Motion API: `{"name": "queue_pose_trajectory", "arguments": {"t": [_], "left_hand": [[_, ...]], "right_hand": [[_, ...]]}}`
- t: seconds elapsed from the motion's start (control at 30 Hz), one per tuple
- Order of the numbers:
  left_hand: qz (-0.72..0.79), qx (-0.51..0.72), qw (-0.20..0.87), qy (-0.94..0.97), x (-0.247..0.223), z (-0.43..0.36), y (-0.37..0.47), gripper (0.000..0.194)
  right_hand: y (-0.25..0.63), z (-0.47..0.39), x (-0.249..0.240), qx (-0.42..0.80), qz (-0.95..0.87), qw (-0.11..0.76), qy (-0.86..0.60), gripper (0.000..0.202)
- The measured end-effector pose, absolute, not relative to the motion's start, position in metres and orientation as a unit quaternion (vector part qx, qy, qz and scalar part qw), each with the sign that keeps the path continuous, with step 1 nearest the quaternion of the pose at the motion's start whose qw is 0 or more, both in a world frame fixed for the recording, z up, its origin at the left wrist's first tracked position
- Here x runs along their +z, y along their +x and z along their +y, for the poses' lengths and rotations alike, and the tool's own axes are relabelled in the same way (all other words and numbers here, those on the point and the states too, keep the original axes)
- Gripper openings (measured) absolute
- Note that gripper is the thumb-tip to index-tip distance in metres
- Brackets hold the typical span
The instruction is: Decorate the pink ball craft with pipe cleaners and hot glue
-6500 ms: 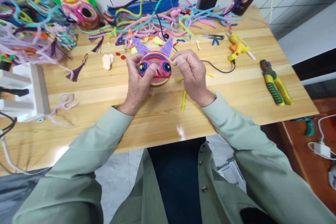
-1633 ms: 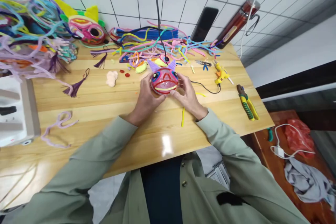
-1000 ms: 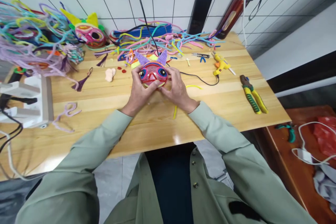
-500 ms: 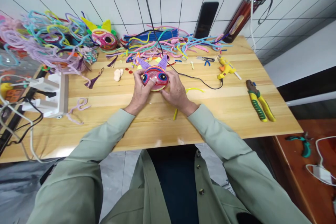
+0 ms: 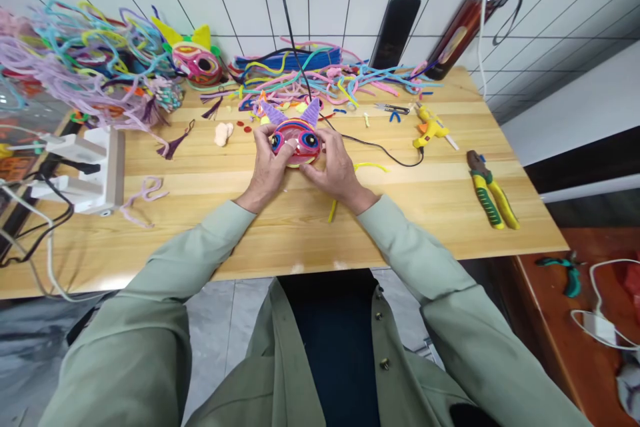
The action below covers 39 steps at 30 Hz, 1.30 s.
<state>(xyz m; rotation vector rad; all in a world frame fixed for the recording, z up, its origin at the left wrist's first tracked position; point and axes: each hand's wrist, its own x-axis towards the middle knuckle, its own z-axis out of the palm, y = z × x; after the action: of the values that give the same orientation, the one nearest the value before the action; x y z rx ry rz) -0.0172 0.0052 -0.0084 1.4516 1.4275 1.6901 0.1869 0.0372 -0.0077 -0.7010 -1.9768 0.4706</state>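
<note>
Between my two hands is a pink-red animal head made of pipe cleaners (image 5: 297, 127), with purple pointed ears and round blue-and-black eyes. My left hand (image 5: 270, 165) grips its left side, the thumb lying across the front below the eyes. On the other side, my right hand (image 5: 336, 165) holds the edge with curled fingers and the thumb near the lower rim. The fingertips behind the head are hidden. A yellow pipe cleaner (image 5: 371, 165) lies beside my right hand, and another yellow piece (image 5: 333, 211) pokes out below it.
A yellow glue gun (image 5: 431, 127), small snips (image 5: 393, 109) and green-yellow pliers (image 5: 492, 192) lie to the right. A similar head with yellow ears (image 5: 197, 63) stands by heaped pipe cleaners (image 5: 100, 60). A power strip (image 5: 107, 170) is at left; a phone (image 5: 396, 32) and flask (image 5: 470, 23) lean on the wall.
The right thumb has shifted slightly along the head's lower edge. Both hands still hold the head in about the same place; the camera view has shifted a little.
</note>
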Motion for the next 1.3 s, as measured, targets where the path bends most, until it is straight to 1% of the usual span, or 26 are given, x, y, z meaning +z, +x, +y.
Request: {"name": "queue_pose_trajectory", "arguments": {"t": [0.13, 0.23, 0.37, 0.47, 0.57, 0.7, 0.83, 0.9, 0.97, 1.3], "left_hand": [[0.516, 0.609, 0.254, 0.546, -0.003, 0.001, -0.011, 0.087], [0.512, 0.599, 0.252, 0.561, -0.002, -0.002, -0.008, 0.086], [0.513, 0.592, 0.248, 0.57, -0.002, -0.004, -0.008, 0.085], [0.52, 0.591, 0.246, 0.566, -0.003, -0.004, -0.01, 0.085], [0.518, 0.595, 0.247, 0.563, -0.006, -0.005, -0.012, 0.084], [0.51, 0.598, 0.26, 0.561, -0.009, -0.006, -0.013, 0.082], [0.515, 0.597, 0.269, 0.554, -0.009, -0.008, -0.011, 0.083], [0.517, 0.597, 0.267, 0.553, -0.007, -0.009, -0.01, 0.083], [0.517, 0.598, 0.26, 0.555, -0.006, -0.01, -0.009, 0.082], [0.507, 0.6, 0.252, 0.565, -0.008, -0.01, -0.009, 0.079]], "right_hand": [[0.187, 0.034, 0.003, 0.296, -0.746, 0.481, -0.352, 0.05], [0.186, 0.032, 0.004, 0.314, -0.709, 0.486, -0.403, 0.051], [0.185, 0.03, 0.003, 0.266, -0.73, 0.479, -0.409, 0.048], [0.187, 0.029, 0.003, 0.232, -0.759, 0.475, -0.381, 0.042], [0.191, 0.028, 0.002, 0.22, -0.777, 0.474, -0.352, 0.044], [0.194, 0.028, 0.008, 0.181, -0.769, 0.51, -0.341, 0.046], [0.196, 0.025, 0.021, 0.092, -0.762, 0.56, -0.312, 0.027], [0.197, 0.022, 0.026, 0.067, -0.762, 0.576, -0.288, 0.018], [0.197, 0.018, 0.03, 0.059, -0.765, 0.581, -0.271, 0.014], [0.204, 0.008, 0.042, 0.104, -0.769, 0.554, -0.301, 0.026]]}}
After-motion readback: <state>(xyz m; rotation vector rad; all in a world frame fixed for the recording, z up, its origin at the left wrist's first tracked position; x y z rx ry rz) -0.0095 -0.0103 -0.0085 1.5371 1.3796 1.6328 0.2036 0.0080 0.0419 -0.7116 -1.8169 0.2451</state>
